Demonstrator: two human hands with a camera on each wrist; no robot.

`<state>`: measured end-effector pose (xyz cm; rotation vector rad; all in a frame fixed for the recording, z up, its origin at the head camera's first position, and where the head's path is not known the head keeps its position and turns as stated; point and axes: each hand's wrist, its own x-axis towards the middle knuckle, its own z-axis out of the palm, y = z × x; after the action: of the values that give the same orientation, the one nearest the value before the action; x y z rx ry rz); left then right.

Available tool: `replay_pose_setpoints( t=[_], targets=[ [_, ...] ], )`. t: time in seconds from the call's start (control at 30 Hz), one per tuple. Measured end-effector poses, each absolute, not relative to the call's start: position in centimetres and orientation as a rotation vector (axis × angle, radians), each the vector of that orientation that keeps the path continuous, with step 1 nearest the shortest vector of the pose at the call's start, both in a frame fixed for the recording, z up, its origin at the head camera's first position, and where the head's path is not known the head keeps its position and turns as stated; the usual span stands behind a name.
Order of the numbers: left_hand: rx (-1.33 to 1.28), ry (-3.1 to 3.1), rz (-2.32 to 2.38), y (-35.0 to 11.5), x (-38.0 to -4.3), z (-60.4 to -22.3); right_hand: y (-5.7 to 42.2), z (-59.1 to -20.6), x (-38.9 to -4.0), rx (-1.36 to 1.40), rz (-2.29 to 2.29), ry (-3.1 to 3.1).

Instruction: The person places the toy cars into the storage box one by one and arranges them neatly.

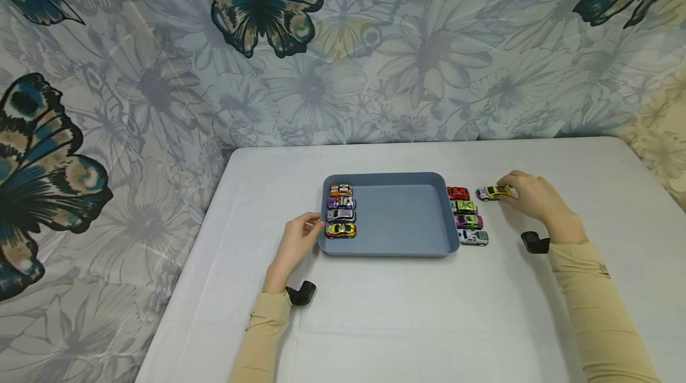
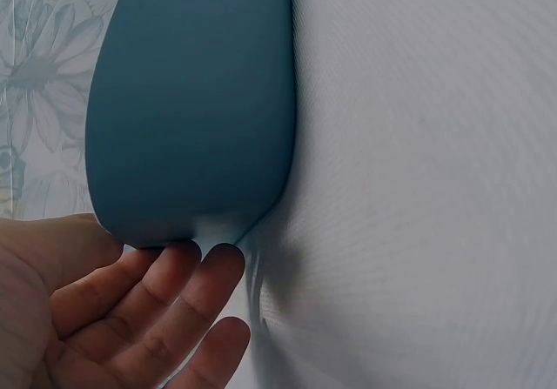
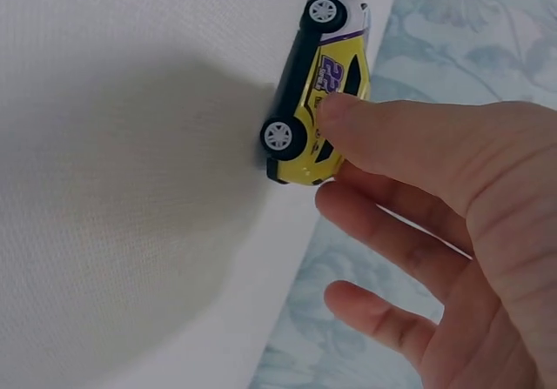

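Observation:
My right hand (image 1: 532, 197) pinches a yellow and white toy car (image 3: 335, 93) between thumb and fingers, at the right of the tray. The car has purple lettering on its side, and its wheels are close over the white cloth. At the left end of the blue-grey tray (image 1: 399, 213), my left hand (image 1: 297, 239) holds the edge. In the left wrist view the thumb is at the rim and the fingertips (image 2: 228, 263) are against the outer wall; the thumb's tip is hidden. Inside the tray along its left side stand several toy cars, with a yellow one (image 1: 340, 230) nearest.
Just outside the tray's right wall stands a column of several toy cars, from a red one (image 1: 458, 193) at the back to a white one (image 1: 474, 237) in front. A white cloth (image 1: 407, 317) covers the table. Behind it hangs a butterfly-print curtain (image 1: 429, 61).

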<state>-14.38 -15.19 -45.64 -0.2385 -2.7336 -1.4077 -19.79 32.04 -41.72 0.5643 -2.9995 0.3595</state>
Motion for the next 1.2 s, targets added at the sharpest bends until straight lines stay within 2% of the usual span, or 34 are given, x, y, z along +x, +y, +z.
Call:
replay_pose_setpoints(
  t=[1.2],
  targets=[
    [-0.234,-2.742,-1.435,-15.16,-14.33,-45.42,32.3,-41.93,-19.64,0.593,0.345,-2.857]
  ],
)
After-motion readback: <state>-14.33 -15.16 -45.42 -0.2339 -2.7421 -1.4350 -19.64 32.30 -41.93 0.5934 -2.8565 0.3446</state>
